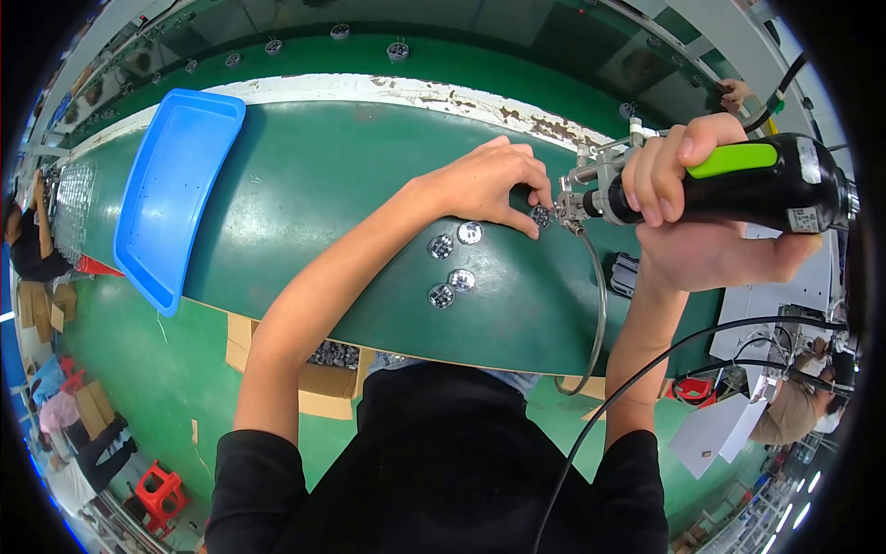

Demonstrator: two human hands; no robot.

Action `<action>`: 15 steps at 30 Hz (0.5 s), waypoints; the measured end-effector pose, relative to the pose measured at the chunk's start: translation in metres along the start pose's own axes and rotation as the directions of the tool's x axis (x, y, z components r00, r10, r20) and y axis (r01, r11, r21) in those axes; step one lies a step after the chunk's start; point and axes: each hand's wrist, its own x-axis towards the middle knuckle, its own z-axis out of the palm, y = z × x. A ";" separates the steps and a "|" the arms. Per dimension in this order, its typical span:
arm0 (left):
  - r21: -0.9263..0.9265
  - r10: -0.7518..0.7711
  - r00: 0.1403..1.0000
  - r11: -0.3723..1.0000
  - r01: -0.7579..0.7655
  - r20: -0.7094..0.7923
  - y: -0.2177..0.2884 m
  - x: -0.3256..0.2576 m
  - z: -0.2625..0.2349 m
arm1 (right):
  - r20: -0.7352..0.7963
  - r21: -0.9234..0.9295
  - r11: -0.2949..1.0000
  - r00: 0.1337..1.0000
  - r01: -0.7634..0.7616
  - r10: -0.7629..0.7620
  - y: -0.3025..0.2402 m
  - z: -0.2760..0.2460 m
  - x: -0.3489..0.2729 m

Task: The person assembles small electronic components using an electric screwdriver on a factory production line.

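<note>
My right hand (pixel 678 217) is wrapped round a black electric screwdriver (pixel 771 189) with a green lever, held sideways above the green bench. Its metal nose (pixel 570 203) points left, and a clear hose (pixel 602 319) runs down from it. Right at that nose, my left hand (pixel 489 185) holds a small round dark part (pixel 541 216) between thumb and fingers against the bench. The bit's contact with the part is hidden. Several similar round parts lie nearby, among them a silvery one (pixel 470 232) and a darker one (pixel 441 295).
A blue tray (pixel 175 198) stands at the bench's left end. Behind a chipped white ledge (pixel 406 90), more round parts (pixel 398 50) sit on a green conveyor. A dark block (pixel 625 274) lies right of the hose. Below the edge, a cardboard box (pixel 328 392) holds dark parts. Black cables (pixel 637 365) hang at right.
</note>
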 end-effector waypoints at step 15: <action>-0.003 0.013 0.999 1.000 -0.013 -0.037 -0.001 0.001 0.004 | 0.021 0.011 1.000 1.000 -0.007 0.007 0.015 -0.006 0.004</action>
